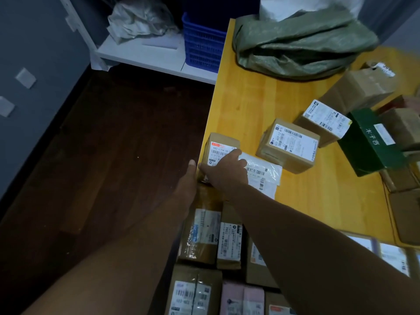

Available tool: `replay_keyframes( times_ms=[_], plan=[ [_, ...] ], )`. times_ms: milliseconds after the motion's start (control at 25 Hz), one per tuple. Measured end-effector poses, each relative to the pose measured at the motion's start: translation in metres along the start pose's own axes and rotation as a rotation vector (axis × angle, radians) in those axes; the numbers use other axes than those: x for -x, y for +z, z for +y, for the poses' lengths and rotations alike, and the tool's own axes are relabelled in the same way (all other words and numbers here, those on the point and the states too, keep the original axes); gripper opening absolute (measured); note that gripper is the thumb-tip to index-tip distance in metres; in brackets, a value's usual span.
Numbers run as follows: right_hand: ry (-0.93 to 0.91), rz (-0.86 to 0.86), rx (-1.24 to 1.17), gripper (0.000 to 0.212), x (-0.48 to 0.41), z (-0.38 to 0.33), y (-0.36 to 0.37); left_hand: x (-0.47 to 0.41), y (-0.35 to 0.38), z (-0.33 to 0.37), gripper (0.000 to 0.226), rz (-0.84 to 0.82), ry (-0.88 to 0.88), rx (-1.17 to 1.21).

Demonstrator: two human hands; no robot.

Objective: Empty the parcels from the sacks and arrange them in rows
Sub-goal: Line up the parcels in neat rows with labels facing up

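Squaring a small box point(221, 147) into line at the left edge of the tabletop point(250, 105), so the arranging step is in hand, not the emptying. Right hand point(223, 170) lies over the box top, fingers bent down over the label, thumb at the near-left corner, gripping it. Left hand point(187, 178) stands straight-fingered at the box's outer side by the table edge, fingers together; whether it actually touches is hard to tell. White mailer point(263, 176) lies just beside the box, partly under the right hand. Rowed parcels point(204, 237) run along the left edge toward the near side. Loose ones, a labelled carton point(288, 145) and a dark green box point(370, 144), lie askew toward the right edge. Green sack point(300, 46) slumps at the far edge and looks mostly collapsed. Next move likely calls for nudging the box flush with the row, then fetching the mailer or the carton to extend it.
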State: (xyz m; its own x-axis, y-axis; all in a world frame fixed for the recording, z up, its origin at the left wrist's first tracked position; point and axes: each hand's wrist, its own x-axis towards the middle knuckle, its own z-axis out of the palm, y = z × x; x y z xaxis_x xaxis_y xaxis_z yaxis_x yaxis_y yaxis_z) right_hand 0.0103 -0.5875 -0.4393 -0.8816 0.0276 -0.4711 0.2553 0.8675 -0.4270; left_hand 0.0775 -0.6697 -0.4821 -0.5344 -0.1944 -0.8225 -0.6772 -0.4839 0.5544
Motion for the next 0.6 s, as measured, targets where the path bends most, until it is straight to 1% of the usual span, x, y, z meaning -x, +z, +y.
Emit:
replay_keyframes(
  times_ms=[80, 160, 200, 240, 280, 320, 400, 440, 480, 520, 600],
  plan=[
    [-0.027, 0.008, 0.016, 0.125, 0.001, -0.001, 0.004, 0.002, 0.0, 0.005, 0.084, -0.053, -0.001, 0.024],
    [-0.05, -0.005, 0.021, 0.124, 0.003, 0.0, 0.005, 0.003, 0.006, 0.01, 0.071, -0.055, 0.055, 0.039],
    [-0.053, -0.016, 0.033, 0.12, 0.004, 0.0, 0.004, 0.007, 0.009, 0.013, 0.064, -0.032, 0.084, 0.052],
    [-0.043, -0.025, 0.055, 0.112, 0.003, 0.002, 0.001, 0.002, 0.009, 0.013, 0.059, -0.009, 0.113, 0.037],
    [-0.024, -0.023, 0.076, 0.099, 0.001, 0.006, -0.005, 0.003, 0.011, 0.014, 0.056, 0.004, 0.13, 0.003],
    [-0.002, -0.016, 0.083, 0.081, -0.003, 0.012, -0.013, 0.0, 0.011, 0.014, 0.057, 0.001, 0.144, -0.035],
    [0.015, -0.035, 0.084, 0.047, -0.013, 0.029, -0.03, -0.008, 0.011, 0.011, 0.073, 0.029, 0.162, -0.121],
    [-0.002, -0.066, 0.106, 0.038, -0.019, 0.04, -0.036, -0.009, 0.012, 0.01, 0.082, 0.063, 0.156, -0.177],
    [-0.03, -0.106, 0.146, 0.032, -0.023, 0.052, -0.04, -0.012, 0.013, 0.01, 0.085, 0.097, 0.143, -0.235],
    [-0.061, -0.152, 0.191, 0.029, -0.026, 0.063, -0.043, -0.008, 0.016, 0.012, 0.08, 0.13, 0.145, -0.266],
    [-0.111, -0.252, 0.252, 0.025, -0.026, 0.079, -0.044, -0.002, 0.021, 0.013, 0.06, 0.193, 0.156, -0.29]
  ],
)
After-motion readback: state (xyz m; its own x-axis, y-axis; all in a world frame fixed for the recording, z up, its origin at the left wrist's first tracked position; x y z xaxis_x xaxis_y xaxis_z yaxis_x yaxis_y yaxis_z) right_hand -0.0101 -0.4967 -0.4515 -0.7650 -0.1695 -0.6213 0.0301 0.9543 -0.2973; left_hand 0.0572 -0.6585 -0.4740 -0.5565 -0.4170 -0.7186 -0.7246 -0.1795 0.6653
